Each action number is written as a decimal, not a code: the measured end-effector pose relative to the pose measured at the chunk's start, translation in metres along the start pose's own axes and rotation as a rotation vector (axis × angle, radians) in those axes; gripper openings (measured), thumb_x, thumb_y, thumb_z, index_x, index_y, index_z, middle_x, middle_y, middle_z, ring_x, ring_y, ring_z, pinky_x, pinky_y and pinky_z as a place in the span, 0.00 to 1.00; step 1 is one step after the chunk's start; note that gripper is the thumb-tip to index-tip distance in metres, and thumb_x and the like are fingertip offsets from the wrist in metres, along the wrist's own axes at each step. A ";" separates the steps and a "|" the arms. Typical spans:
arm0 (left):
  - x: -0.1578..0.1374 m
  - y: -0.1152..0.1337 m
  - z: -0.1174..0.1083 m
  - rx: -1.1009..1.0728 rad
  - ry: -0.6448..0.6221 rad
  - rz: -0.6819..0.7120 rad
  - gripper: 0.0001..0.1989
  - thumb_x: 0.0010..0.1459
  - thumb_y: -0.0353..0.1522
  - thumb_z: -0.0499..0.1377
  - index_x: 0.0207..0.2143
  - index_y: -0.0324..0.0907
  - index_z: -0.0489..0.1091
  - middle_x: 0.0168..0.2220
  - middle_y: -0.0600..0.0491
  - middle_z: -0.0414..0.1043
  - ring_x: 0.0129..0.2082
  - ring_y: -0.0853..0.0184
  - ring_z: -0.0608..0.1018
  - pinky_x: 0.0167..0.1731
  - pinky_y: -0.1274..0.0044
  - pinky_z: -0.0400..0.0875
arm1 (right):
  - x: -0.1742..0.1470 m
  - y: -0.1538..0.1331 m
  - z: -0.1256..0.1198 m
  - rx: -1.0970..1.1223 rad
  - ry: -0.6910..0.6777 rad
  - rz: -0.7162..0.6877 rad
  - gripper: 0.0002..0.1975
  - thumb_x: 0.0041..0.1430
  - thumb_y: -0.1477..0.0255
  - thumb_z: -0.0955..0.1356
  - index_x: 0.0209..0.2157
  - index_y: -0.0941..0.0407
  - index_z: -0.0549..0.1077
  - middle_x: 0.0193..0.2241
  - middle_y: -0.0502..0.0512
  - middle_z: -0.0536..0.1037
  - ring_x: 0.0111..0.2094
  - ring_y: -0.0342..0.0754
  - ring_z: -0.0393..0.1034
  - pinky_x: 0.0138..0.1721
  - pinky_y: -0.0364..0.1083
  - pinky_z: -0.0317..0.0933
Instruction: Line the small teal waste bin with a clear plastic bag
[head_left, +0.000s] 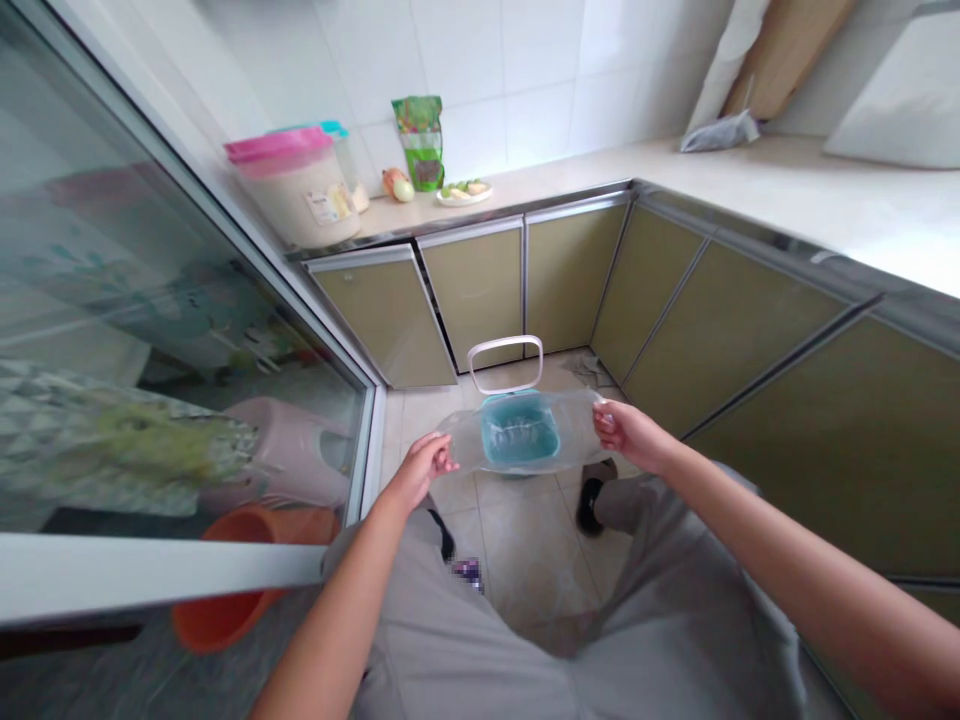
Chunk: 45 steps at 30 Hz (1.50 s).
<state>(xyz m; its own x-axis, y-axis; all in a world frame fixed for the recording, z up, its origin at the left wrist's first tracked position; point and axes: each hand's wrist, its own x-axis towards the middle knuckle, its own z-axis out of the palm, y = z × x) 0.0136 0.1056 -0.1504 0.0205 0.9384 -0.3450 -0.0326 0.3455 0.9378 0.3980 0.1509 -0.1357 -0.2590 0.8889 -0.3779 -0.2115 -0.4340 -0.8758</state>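
Note:
A clear plastic bag (579, 432) is stretched sideways between my two hands, low over the floor. My left hand (429, 462) pinches its left end, and my right hand (616, 430) grips the right end. Directly below, seen through the film, a teal trash bin (517, 402) stands on the tiles. Its pale pinkish-white rim ring (506, 389) is raised upright at the bin's back edge. The bin's lower sides are mostly hidden.
Olive cabinets (480, 285) line the back and right, one left door (382, 315) ajar. A pink-lidded container (300, 190), green packet (421, 145) and plate (465, 196) sit on the counter. Left stands a glass door (150, 300), with an orange bucket (225, 605) behind it.

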 end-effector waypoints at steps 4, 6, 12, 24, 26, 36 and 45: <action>-0.062 0.024 -0.011 -0.134 -0.085 -0.001 0.15 0.56 0.43 0.64 0.29 0.44 0.64 0.23 0.58 0.61 0.23 0.72 0.69 0.41 0.69 0.78 | -0.066 -0.007 -0.013 0.060 -0.101 0.014 0.20 0.57 0.60 0.73 0.25 0.53 0.59 0.20 0.44 0.54 0.20 0.40 0.43 0.22 0.43 0.44; -0.089 0.032 -0.013 -0.228 -0.139 -0.005 0.12 0.59 0.40 0.64 0.32 0.42 0.68 0.23 0.59 0.63 0.21 0.73 0.68 0.41 0.68 0.78 | -0.095 -0.007 -0.019 0.103 -0.156 0.013 0.20 0.59 0.59 0.72 0.26 0.54 0.61 0.21 0.44 0.53 0.20 0.39 0.41 0.22 0.43 0.44; -0.142 0.037 -0.012 -0.421 -0.284 0.037 0.10 0.64 0.38 0.63 0.41 0.40 0.75 0.26 0.57 0.66 0.24 0.72 0.70 0.41 0.69 0.75 | -0.164 0.006 -0.025 0.345 -0.209 -0.008 0.15 0.63 0.61 0.70 0.28 0.53 0.66 0.22 0.45 0.50 0.21 0.40 0.40 0.22 0.43 0.47; -0.128 0.016 -0.010 -0.501 -0.299 0.016 0.17 0.66 0.38 0.60 0.53 0.41 0.75 0.29 0.54 0.66 0.29 0.69 0.70 0.40 0.71 0.71 | -0.172 0.031 -0.011 0.477 -0.094 0.088 0.12 0.60 0.61 0.71 0.28 0.52 0.69 0.23 0.47 0.55 0.19 0.40 0.44 0.23 0.44 0.54; -0.111 0.009 -0.008 -0.464 -0.306 -0.043 0.18 0.66 0.37 0.60 0.55 0.41 0.74 0.29 0.53 0.69 0.29 0.69 0.71 0.40 0.71 0.71 | -0.154 0.034 -0.011 0.478 -0.045 0.125 0.12 0.58 0.63 0.71 0.27 0.53 0.69 0.23 0.47 0.56 0.19 0.40 0.46 0.23 0.44 0.55; 0.021 -0.049 0.003 -0.102 -0.055 -0.383 0.33 0.61 0.31 0.60 0.68 0.47 0.57 0.30 0.57 0.71 0.23 0.72 0.72 0.26 0.81 0.66 | 0.001 0.082 -0.017 -0.058 0.432 0.406 0.03 0.63 0.72 0.62 0.34 0.55 0.65 0.22 0.49 0.69 0.16 0.41 0.58 0.19 0.42 0.53; 0.087 -0.129 0.004 0.349 0.038 -0.545 0.33 0.60 0.29 0.59 0.67 0.48 0.56 0.29 0.59 0.71 0.20 0.73 0.69 0.24 0.82 0.64 | 0.084 0.119 -0.038 -0.815 0.459 0.556 0.10 0.64 0.70 0.67 0.28 0.57 0.72 0.17 0.55 0.71 0.17 0.46 0.66 0.16 0.43 0.54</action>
<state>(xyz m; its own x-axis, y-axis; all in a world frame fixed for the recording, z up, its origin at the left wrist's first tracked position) 0.0237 0.1428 -0.3014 -0.0932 0.6308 -0.7704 0.2990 0.7557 0.5826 0.3869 0.1791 -0.2829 0.2874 0.6418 -0.7110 0.5588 -0.7152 -0.4198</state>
